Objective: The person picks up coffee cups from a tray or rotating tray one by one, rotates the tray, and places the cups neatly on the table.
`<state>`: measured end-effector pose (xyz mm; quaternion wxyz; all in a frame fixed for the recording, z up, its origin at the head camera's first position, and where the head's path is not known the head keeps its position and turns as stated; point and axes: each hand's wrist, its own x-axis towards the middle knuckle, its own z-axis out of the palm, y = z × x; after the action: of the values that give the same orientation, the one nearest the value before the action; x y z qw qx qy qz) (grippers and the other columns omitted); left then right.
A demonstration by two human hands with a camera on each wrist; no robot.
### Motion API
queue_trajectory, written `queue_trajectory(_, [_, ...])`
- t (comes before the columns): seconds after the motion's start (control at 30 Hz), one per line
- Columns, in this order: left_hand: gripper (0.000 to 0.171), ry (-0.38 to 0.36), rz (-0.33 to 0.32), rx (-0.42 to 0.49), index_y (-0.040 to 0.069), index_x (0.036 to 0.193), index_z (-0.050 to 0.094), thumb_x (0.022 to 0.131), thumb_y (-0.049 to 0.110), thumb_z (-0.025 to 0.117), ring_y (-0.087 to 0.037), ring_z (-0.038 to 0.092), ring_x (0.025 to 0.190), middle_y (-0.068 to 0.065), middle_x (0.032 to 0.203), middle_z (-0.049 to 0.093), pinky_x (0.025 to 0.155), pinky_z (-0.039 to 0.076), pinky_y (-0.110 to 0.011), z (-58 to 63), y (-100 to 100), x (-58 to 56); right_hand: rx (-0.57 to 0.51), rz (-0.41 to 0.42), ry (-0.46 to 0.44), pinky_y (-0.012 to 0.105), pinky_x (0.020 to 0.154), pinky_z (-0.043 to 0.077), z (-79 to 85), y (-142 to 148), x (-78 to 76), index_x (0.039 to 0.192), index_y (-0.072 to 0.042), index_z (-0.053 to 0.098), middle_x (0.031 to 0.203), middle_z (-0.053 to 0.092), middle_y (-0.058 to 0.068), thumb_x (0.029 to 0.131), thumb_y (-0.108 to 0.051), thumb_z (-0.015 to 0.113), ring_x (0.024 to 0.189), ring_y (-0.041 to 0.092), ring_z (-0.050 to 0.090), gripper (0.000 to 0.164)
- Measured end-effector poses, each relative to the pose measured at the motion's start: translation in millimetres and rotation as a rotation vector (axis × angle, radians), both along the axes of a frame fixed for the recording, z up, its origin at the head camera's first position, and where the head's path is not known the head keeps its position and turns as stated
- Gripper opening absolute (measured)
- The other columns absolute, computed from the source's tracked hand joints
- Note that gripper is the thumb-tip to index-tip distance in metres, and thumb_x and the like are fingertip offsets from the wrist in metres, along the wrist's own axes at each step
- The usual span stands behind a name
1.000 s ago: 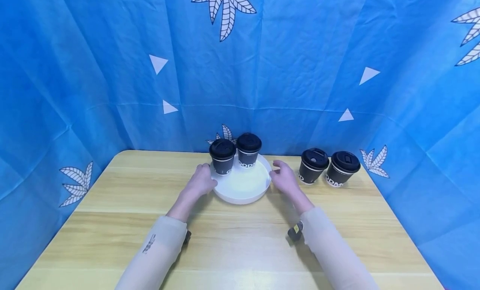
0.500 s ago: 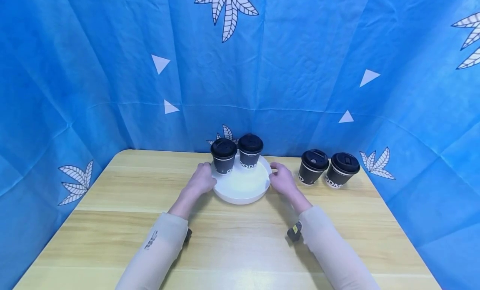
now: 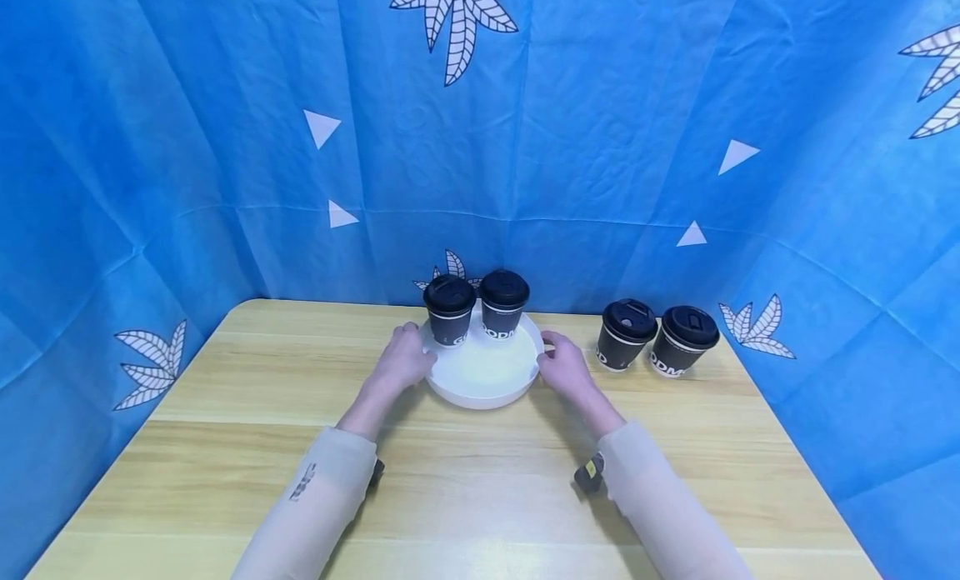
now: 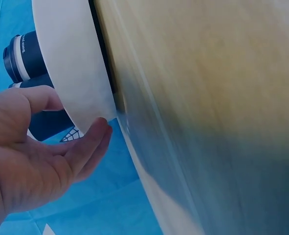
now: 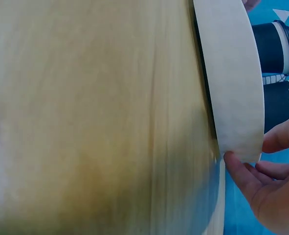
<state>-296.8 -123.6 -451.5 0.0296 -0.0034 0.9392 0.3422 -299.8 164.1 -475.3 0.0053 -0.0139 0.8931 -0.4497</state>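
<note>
Two lidded cups [image 3: 449, 328] have swung slightly clockwise at the back of the white tray [image 3: 487, 370]; fingers [image 5: 244, 174] of left hand [image 3: 402, 359] and right hand [image 3: 566, 367] pinch its opposite sides, apparently mid-turn, the next move needing even pressure.

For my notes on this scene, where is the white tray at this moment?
In the head view, the white tray is just below the picture's centre, between the left hand and right hand, with two lidded cups on it.
</note>
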Motion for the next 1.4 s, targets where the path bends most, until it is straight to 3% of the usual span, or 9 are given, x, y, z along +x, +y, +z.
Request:
queue_trajectory(0.33, [0.063,-0.023,0.018,0.006,-0.013,0.141,0.04,0.093,0.02,0.066,-0.037,0.057,0.106,-0.029,0.129,0.051,0.091,0.052,-0.047,-0.8,-3,6.3,-0.006,0.001,0.013,0.049,0.106,0.051,-0.7,-1,9.0,0.15,0.007,0.045,0.148,0.053,0.027,0.098,-0.008,0.054,0.128,0.04,0.061,0.054])
queue_trajectory(0.77, [0.063,-0.043,0.006,0.013,-0.013,0.138,0.042,0.092,0.022,0.068,-0.037,0.055,0.109,-0.028,0.129,0.052,0.101,0.05,-0.051,0.4,1,14.3,0.01,0.008,0.034,0.05,0.108,0.049,-1.1,-1,22.2,0.15,0.009,0.044,0.148,0.052,0.03,0.097,-0.012,0.061,0.127,0.041,0.061,0.059])
queue_trajectory(1.03, [0.062,-0.06,0.01,0.002,-0.013,0.142,0.039,0.091,0.01,0.066,-0.036,0.057,0.105,-0.025,0.127,0.051,0.083,0.053,-0.04,0.7,3,11.4,0.039,0.024,0.061,0.05,0.107,0.05,-3.2,-1,26.3,0.15,0.012,0.042,0.148,0.05,0.033,0.099,-0.011,0.063,0.124,0.042,0.063,0.06])
queue_trajectory(1.4, [0.064,-0.072,0.001,-0.01,-0.013,0.148,0.037,0.092,0.005,0.064,-0.036,0.054,0.112,-0.028,0.135,0.049,0.1,0.051,-0.047,0.0,4,3.7,0.027,-0.01,0.042,0.051,0.106,0.05,3.1,3,21.5,0.15,0.007,0.044,0.146,0.054,0.027,0.1,-0.014,0.06,0.124,0.04,0.063,0.057])
